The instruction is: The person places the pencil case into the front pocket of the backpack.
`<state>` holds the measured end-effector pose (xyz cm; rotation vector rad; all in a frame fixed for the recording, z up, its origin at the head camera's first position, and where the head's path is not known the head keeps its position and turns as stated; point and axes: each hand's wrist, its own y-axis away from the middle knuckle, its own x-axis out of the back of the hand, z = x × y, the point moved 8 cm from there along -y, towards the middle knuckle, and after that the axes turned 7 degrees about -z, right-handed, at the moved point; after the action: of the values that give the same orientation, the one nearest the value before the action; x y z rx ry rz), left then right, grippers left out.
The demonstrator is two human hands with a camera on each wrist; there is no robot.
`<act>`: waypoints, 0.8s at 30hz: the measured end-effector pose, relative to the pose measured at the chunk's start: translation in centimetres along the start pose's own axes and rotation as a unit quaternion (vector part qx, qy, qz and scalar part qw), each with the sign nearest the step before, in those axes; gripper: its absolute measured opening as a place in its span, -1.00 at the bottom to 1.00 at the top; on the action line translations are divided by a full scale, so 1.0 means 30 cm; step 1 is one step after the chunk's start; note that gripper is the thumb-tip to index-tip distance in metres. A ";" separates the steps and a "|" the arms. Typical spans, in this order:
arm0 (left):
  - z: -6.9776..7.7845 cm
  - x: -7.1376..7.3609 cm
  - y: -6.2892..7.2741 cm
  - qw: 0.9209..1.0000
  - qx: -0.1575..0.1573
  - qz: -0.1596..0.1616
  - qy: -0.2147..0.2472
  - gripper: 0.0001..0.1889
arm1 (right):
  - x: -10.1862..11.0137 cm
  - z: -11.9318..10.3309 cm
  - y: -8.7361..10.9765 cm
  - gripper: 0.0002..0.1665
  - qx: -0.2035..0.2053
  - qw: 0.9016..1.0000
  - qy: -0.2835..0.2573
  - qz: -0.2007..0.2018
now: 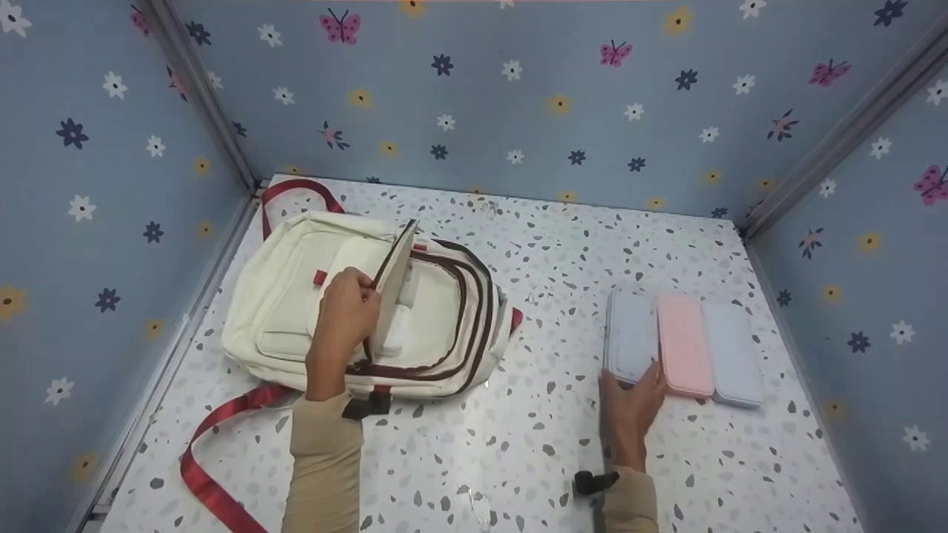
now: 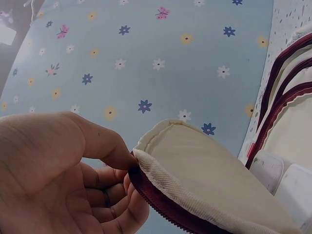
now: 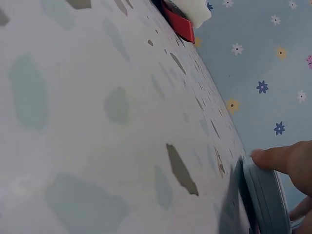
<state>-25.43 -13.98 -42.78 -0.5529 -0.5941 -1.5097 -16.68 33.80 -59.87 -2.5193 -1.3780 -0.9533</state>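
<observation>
The cream backpack [image 1: 285, 244] lies on the speckled tabletop [image 1: 533, 444], a small red tag [image 1: 320, 277] on its front; whether that tag carries lettering is too small to tell. The left hand [image 1: 344, 314] pinches the edge of the bag's front flap [image 1: 392, 292] between thumb and fingers, along the dark red zip tape [image 2: 156, 197], and the flap stands tilted up from the pocket. Pale, smooth items [image 2: 267, 168] lie within the pocket behind the flap, well clear of the fingertips.

To the right, three flat cases lie side by side: a pale blue case [image 1: 635, 333], a pink case [image 1: 686, 344] and a second blue case [image 1: 732, 354]. The right hand [image 1: 633, 400] grips the near end of the first, thumb on its left edge and fingers on its right, next to the pink one. The right wrist view shows that case only in part, but its side appears layered, perhaps two stacked together.
</observation>
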 end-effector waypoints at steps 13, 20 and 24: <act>-0.004 -0.007 -0.002 1.000 0.006 -0.008 0.001 -0.76 | 0.022 -0.009 0.014 0.09 0.014 1.000 -0.016 0.007; -0.004 -0.006 -0.004 1.000 0.003 -0.005 0.001 -0.76 | 0.035 -0.017 0.016 0.06 0.030 0.999 -0.015 0.013; -0.004 -0.007 -0.003 1.000 0.005 -0.004 0.001 -0.76 | 0.042 -0.027 0.017 0.08 0.043 0.999 -0.017 0.015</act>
<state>-25.52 -13.90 -43.02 -0.5419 -0.6020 -1.5149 -16.15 34.10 -58.40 -2.4970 -1.3568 -0.8302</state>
